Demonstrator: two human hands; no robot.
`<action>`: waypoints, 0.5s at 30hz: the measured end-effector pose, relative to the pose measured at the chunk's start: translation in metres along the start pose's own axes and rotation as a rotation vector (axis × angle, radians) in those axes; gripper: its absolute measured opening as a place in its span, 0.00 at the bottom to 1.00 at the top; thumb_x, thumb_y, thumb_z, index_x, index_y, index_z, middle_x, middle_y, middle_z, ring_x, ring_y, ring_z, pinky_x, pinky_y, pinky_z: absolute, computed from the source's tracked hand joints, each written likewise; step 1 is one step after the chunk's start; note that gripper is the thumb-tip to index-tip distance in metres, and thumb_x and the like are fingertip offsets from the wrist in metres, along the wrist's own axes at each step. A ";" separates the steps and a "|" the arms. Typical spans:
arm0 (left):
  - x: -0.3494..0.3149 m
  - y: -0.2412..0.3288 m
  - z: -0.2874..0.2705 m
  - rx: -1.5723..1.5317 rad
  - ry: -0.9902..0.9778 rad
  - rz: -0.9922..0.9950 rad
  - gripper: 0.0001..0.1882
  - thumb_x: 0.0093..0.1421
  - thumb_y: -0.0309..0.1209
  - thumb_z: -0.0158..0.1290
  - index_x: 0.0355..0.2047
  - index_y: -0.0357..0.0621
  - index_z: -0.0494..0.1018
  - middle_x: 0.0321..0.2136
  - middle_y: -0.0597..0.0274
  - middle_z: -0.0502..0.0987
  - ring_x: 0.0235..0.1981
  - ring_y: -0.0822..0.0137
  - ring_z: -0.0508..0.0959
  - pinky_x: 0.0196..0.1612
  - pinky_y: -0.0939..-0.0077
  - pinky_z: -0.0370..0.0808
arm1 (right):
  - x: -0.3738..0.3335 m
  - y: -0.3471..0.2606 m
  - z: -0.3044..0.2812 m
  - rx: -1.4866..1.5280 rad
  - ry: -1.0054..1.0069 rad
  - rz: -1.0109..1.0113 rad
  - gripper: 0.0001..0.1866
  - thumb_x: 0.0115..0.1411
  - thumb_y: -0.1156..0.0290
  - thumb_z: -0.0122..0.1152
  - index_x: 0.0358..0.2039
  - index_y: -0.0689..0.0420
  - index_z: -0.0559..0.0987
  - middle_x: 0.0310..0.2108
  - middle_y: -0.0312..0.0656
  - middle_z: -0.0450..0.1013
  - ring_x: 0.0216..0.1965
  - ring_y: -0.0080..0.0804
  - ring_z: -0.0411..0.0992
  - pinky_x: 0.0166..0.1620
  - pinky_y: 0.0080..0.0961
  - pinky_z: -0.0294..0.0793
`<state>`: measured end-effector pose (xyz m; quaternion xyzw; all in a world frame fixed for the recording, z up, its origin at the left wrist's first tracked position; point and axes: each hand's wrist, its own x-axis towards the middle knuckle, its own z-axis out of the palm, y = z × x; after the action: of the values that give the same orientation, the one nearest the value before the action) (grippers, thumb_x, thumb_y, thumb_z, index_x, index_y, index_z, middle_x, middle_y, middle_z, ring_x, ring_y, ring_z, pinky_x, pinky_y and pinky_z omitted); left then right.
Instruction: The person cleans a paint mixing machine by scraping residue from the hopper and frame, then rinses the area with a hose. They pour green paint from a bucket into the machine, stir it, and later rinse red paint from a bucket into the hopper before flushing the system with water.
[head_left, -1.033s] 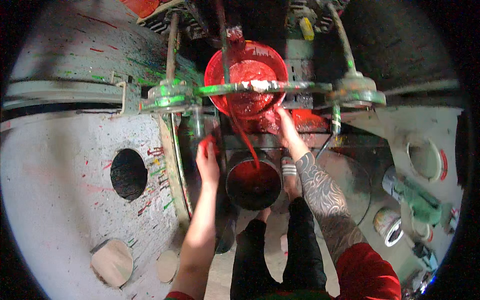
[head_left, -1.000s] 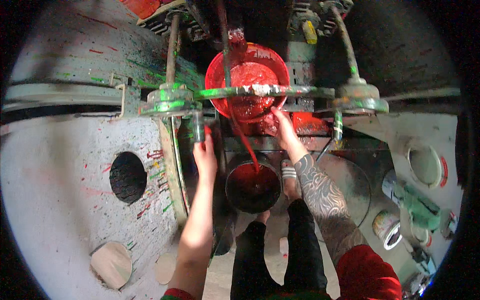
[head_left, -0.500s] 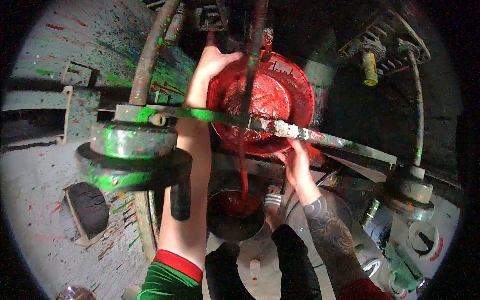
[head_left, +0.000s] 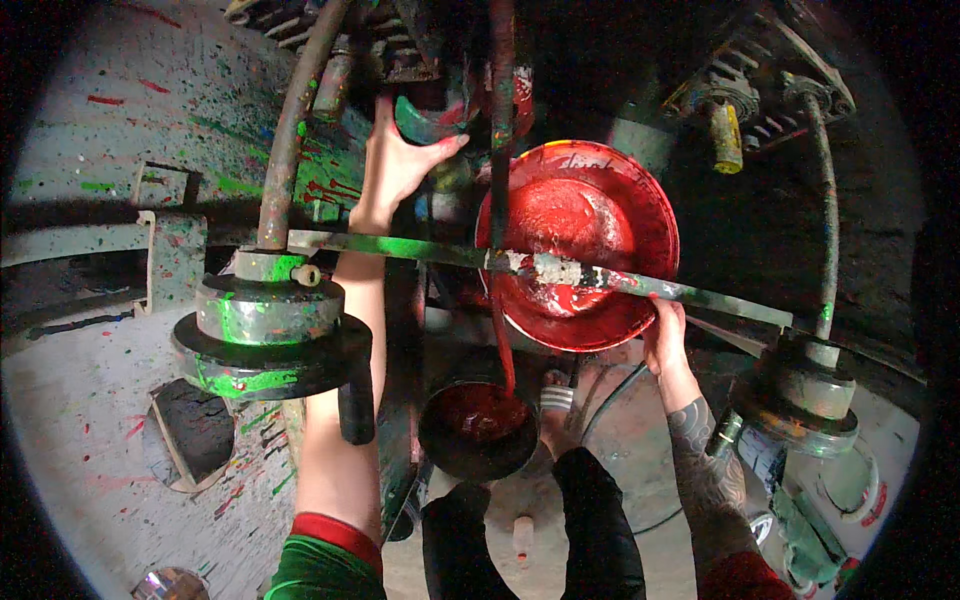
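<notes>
A round tub (head_left: 655,215), its inside coated in wet red paint, is tilted with its mouth toward me. My right hand (head_left: 667,345) grips its lower right rim. My left hand (head_left: 405,168) is off the tub, up and to its left, thumb stretched wide from the fingers. Beside that thumb is a green curved piece (head_left: 420,122); I cannot tell whether the hand touches it. Below the tub stands a dark bucket (head_left: 435,445) with red paint in it. A red strand (head_left: 503,345) runs down into this bucket; whether rod or paint stream is unclear.
A paint-splattered metal bar (head_left: 690,292) crosses in front of the tub. Heavy round clamps, left (head_left: 265,330) and right (head_left: 815,395), hang on rods. A splattered grey panel (head_left: 90,140) lies on the left. My striped slipper (head_left: 557,398) is beside the dark bucket.
The tub has shifted right and slightly down in the picture, with my right hand still on it. My left hand has let go of its left rim and moved away to the left.
</notes>
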<state>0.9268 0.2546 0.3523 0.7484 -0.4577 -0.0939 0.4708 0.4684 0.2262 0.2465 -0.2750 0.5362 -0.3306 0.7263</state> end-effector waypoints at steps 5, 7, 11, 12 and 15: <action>-0.022 0.022 0.006 0.111 0.168 0.039 0.50 0.41 0.38 0.78 0.60 0.41 0.61 0.49 0.45 0.80 0.49 0.51 0.82 0.52 0.58 0.78 | -0.010 -0.009 -0.007 0.110 -0.032 -0.018 0.17 0.65 0.67 0.64 0.51 0.60 0.75 0.49 0.41 0.77 0.49 0.33 0.75 0.53 0.33 0.75; -0.032 0.028 0.006 0.087 0.163 0.046 0.51 0.41 0.36 0.77 0.63 0.43 0.60 0.50 0.45 0.79 0.50 0.51 0.81 0.53 0.59 0.77 | -0.012 -0.012 -0.007 0.034 0.024 -0.016 0.18 0.66 0.67 0.63 0.52 0.61 0.74 0.50 0.42 0.77 0.50 0.33 0.75 0.54 0.34 0.75; -0.052 0.043 0.012 0.103 0.164 -0.083 0.49 0.43 0.34 0.74 0.63 0.44 0.61 0.52 0.44 0.76 0.53 0.49 0.78 0.56 0.59 0.75 | -0.013 -0.012 -0.008 0.035 0.026 0.002 0.19 0.66 0.67 0.63 0.53 0.62 0.73 0.50 0.42 0.77 0.50 0.33 0.75 0.55 0.33 0.74; -0.054 0.047 0.013 0.186 0.196 -0.054 0.47 0.44 0.33 0.73 0.63 0.44 0.61 0.51 0.45 0.76 0.52 0.50 0.78 0.56 0.60 0.74 | -0.012 -0.011 -0.008 0.026 0.030 -0.008 0.19 0.66 0.67 0.63 0.54 0.61 0.73 0.50 0.41 0.76 0.51 0.33 0.75 0.55 0.33 0.74; -0.055 0.054 0.015 0.267 0.228 -0.032 0.46 0.44 0.34 0.72 0.62 0.45 0.62 0.51 0.43 0.76 0.52 0.44 0.77 0.55 0.57 0.74 | -0.007 -0.007 -0.011 0.003 0.052 -0.003 0.22 0.65 0.66 0.63 0.56 0.61 0.71 0.51 0.42 0.76 0.51 0.33 0.74 0.55 0.32 0.74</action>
<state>0.8547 0.2805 0.3710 0.8171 -0.3979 0.0456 0.4146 0.4551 0.2266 0.2530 -0.2660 0.5541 -0.3395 0.7120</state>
